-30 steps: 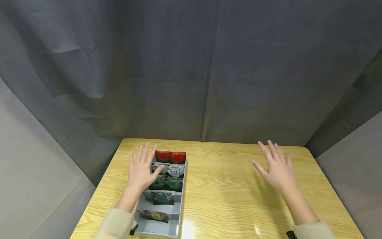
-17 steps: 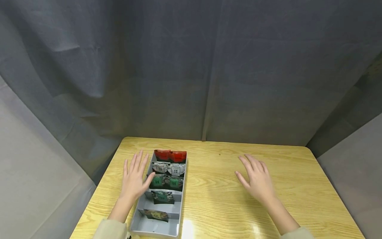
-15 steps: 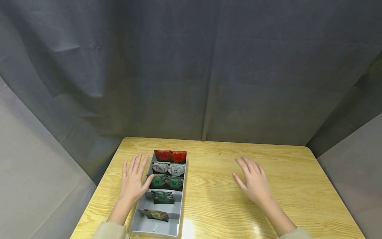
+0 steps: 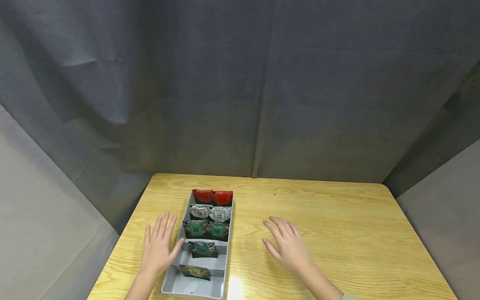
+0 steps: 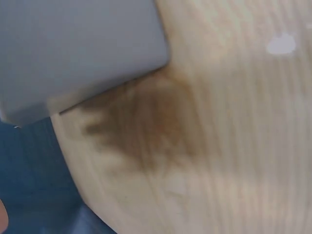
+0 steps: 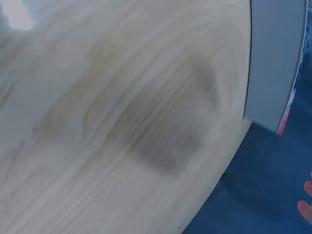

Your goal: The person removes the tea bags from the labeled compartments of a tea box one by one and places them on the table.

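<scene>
Head view: a pale grey, five-compartment tray (image 4: 202,288) sits on the left part of a wood-grain bench (image 4: 360,241). From far to near, it holds paired red sachets (image 4: 222,197), white sachets (image 4: 219,214) and green-labelled sachets (image 4: 217,230), then a single dark green sachet (image 4: 203,249) and a yellow-labelled sachet (image 4: 195,271). The left hand (image 4: 156,252) is spread by the tray's left wall; touching or not, I cannot tell. The right hand (image 4: 289,248), fingers loosely bent, is over the bench to the right. Each grip is released, holding nothing.

The tray looks like stiff, light plastic, best held by both long walls; the sachets seem light, soft and slippery, best pinched at their top edges.

Left wrist view: a smooth tray wall and corner; one blurred fingertip (image 5: 3,217).

Right wrist view: the tray's plain long wall; fingertips (image 6: 305,210) apart from it.
</scene>
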The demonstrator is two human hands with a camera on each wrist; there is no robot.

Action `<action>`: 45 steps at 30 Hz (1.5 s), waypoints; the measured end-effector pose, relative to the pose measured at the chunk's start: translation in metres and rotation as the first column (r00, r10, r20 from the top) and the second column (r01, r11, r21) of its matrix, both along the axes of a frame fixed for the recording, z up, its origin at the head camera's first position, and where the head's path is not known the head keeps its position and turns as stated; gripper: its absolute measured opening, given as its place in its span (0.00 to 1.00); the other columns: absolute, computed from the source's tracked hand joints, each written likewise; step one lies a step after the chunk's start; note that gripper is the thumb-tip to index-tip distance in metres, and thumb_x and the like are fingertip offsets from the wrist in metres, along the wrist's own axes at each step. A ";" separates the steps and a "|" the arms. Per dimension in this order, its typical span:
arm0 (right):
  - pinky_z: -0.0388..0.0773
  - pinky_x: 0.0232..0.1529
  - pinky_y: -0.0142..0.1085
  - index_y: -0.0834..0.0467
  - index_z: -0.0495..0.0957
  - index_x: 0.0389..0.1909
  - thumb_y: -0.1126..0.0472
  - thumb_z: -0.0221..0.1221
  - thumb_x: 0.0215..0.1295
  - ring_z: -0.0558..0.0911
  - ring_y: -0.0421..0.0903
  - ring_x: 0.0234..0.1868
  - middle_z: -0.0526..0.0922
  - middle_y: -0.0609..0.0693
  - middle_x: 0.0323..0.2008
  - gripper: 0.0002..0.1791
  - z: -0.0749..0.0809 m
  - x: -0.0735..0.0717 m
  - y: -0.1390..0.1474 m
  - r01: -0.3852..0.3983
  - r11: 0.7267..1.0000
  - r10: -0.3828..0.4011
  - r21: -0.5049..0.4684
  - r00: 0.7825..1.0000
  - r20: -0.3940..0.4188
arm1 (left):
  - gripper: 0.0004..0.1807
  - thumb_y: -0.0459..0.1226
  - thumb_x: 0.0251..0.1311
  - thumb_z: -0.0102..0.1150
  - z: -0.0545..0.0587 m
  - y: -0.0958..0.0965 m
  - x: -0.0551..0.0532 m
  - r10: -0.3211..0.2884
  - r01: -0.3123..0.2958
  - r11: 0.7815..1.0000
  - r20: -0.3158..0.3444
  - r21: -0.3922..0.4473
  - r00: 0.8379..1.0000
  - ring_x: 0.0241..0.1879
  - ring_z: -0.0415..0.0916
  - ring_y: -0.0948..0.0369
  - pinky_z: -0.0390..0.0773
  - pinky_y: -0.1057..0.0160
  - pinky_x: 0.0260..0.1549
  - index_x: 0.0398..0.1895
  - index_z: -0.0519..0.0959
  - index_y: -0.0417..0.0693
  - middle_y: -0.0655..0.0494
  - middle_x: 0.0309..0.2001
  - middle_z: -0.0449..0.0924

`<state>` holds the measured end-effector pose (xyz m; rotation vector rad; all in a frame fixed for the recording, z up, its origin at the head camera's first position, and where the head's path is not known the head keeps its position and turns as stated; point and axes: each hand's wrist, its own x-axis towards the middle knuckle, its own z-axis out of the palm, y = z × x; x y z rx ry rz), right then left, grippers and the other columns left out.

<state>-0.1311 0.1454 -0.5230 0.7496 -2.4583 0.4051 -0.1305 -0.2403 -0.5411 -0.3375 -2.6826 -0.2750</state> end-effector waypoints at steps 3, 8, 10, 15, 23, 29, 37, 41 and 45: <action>0.70 0.52 0.53 0.56 0.69 0.56 0.42 0.42 0.67 0.72 0.54 0.53 0.72 0.56 0.54 0.27 -0.003 0.003 -0.014 -0.030 1.000 0.030 0.003 1.000 0.003 | 0.39 0.55 0.55 0.52 -0.006 -0.003 0.005 0.014 -0.014 1.000 0.015 -0.005 1.000 0.67 0.49 0.46 0.40 0.41 0.64 0.70 0.55 0.54 0.47 0.70 0.51; 0.69 0.53 0.48 0.53 0.69 0.56 0.45 0.48 0.63 0.72 0.51 0.54 0.72 0.53 0.54 0.24 -0.006 0.010 -0.036 -0.064 0.998 0.064 0.017 0.998 0.021 | 0.38 0.55 0.56 0.51 -0.012 -0.005 0.012 0.029 -0.029 1.000 0.040 -0.009 0.999 0.66 0.49 0.46 0.41 0.40 0.64 0.69 0.57 0.52 0.46 0.69 0.52; 0.69 0.53 0.47 0.52 0.69 0.57 0.46 0.49 0.63 0.72 0.50 0.54 0.72 0.52 0.54 0.24 -0.007 0.013 -0.044 -0.072 0.997 0.071 0.019 0.997 0.031 | 0.38 0.55 0.56 0.51 -0.014 -0.005 0.014 0.038 -0.037 0.999 0.059 -0.013 0.998 0.67 0.49 0.46 0.41 0.40 0.63 0.69 0.56 0.53 0.46 0.69 0.52; 0.68 0.53 0.47 0.52 0.70 0.56 0.47 0.52 0.61 0.72 0.49 0.55 0.72 0.51 0.54 0.23 -0.011 0.017 -0.064 -0.098 0.995 0.098 0.004 0.994 0.044 | 0.38 0.56 0.57 0.51 -0.019 -0.006 0.017 0.061 -0.059 0.998 0.118 -0.019 0.991 0.67 0.48 0.46 0.43 0.39 0.62 0.69 0.56 0.54 0.47 0.69 0.52; 0.69 0.52 0.43 0.52 0.71 0.54 0.49 0.56 0.59 0.72 0.47 0.54 0.74 0.51 0.53 0.23 -0.016 0.024 -0.091 -0.148 0.989 0.148 -0.004 0.988 0.044 | 0.36 0.54 0.58 0.52 -0.022 -0.007 0.020 0.071 -0.072 0.997 0.186 -0.001 0.980 0.67 0.47 0.46 0.40 0.40 0.63 0.69 0.57 0.53 0.48 0.70 0.51; 0.69 0.52 0.41 0.49 0.70 0.55 0.46 0.51 0.63 0.72 0.45 0.54 0.73 0.49 0.53 0.21 -0.020 0.029 -0.108 -0.193 0.981 0.191 0.026 0.979 0.070 | 0.35 0.53 0.60 0.50 -0.023 -0.007 0.020 0.091 -0.091 0.996 0.248 -0.013 0.965 0.68 0.46 0.45 0.39 0.38 0.63 0.69 0.57 0.53 0.46 0.70 0.50; 0.69 0.52 0.40 0.48 0.70 0.55 0.45 0.50 0.64 0.71 0.44 0.54 0.72 0.47 0.52 0.20 -0.021 0.033 -0.127 -0.244 0.968 0.239 0.059 0.967 0.089 | 0.32 0.50 0.64 0.45 -0.020 -0.007 0.019 0.096 -0.104 0.995 0.358 0.003 0.929 0.69 0.39 0.46 0.30 0.39 0.63 0.70 0.55 0.56 0.46 0.71 0.47; 0.69 0.52 0.41 0.47 0.70 0.55 0.45 0.53 0.63 0.71 0.43 0.54 0.72 0.46 0.52 0.21 -0.024 0.036 -0.133 -0.270 0.960 0.261 0.070 0.959 0.111 | 0.31 0.50 0.65 0.44 -0.021 -0.006 0.019 0.095 -0.102 0.995 0.380 -0.001 0.920 0.70 0.39 0.46 0.31 0.38 0.63 0.70 0.55 0.57 0.47 0.71 0.47; 0.71 0.51 0.43 0.47 0.70 0.55 0.44 0.53 0.62 0.71 0.43 0.55 0.72 0.47 0.53 0.22 -0.028 0.039 -0.138 -0.299 0.950 0.286 0.089 0.948 0.139 | 0.30 0.50 0.65 0.43 -0.022 -0.005 0.018 0.093 -0.099 0.995 0.385 -0.005 0.918 0.69 0.41 0.45 0.33 0.38 0.63 0.70 0.55 0.57 0.47 0.71 0.47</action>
